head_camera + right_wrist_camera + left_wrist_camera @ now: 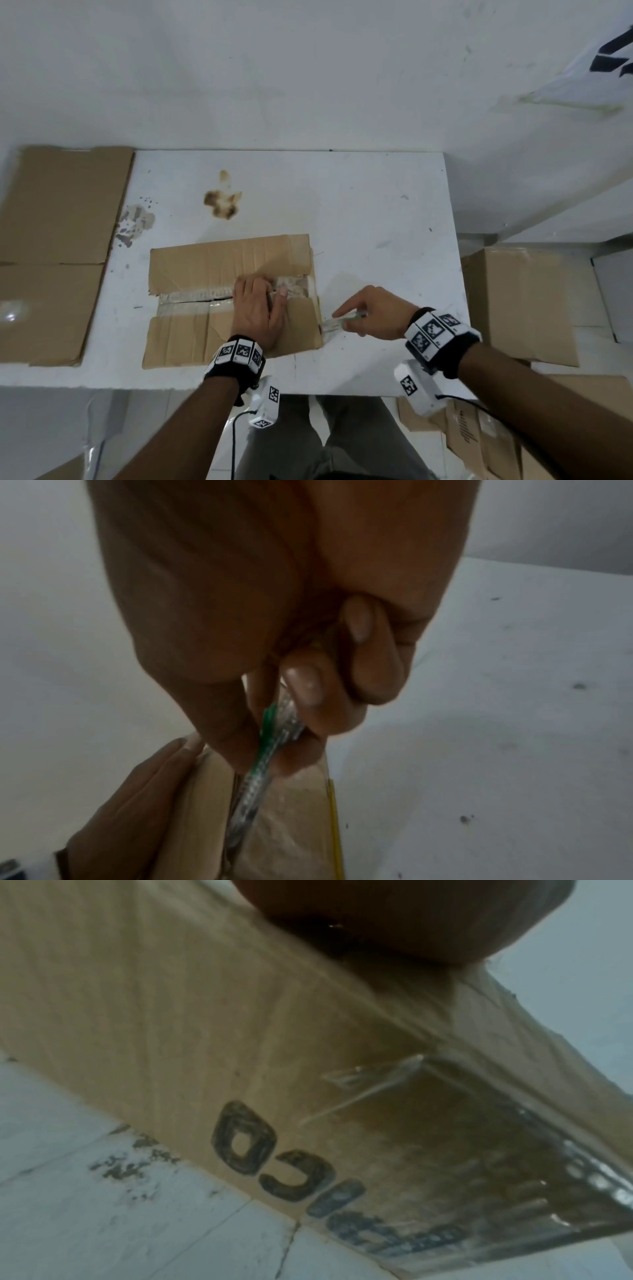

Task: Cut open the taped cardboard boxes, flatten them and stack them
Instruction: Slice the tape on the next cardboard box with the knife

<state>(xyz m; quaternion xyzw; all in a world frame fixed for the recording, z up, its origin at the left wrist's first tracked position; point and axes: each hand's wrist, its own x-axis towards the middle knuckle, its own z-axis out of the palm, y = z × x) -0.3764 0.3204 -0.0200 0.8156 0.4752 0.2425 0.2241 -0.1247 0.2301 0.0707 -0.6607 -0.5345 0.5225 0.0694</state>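
Note:
A brown cardboard box [222, 263] lies low on the white table [359, 205], its top seam covered with clear tape and partly slit along the left stretch. My left hand [260, 301] presses flat on the top at the seam, fingers straight in the right wrist view. My right hand [356, 317] grips a clear utility cutter [335, 321] with a green slider. Its tip sits at the box's right edge. In the right wrist view the cutter [260, 764] points down at the taped end of the box [294, 831]. The left wrist view shows the box side [171, 1015] with black lettering.
A flattened cardboard sheet [58, 240] lies over the table's left end. Closed cardboard boxes [517, 301] stand on the floor to the right, with more boxes [479, 442] near my right leg. A white wall rises just behind the table.

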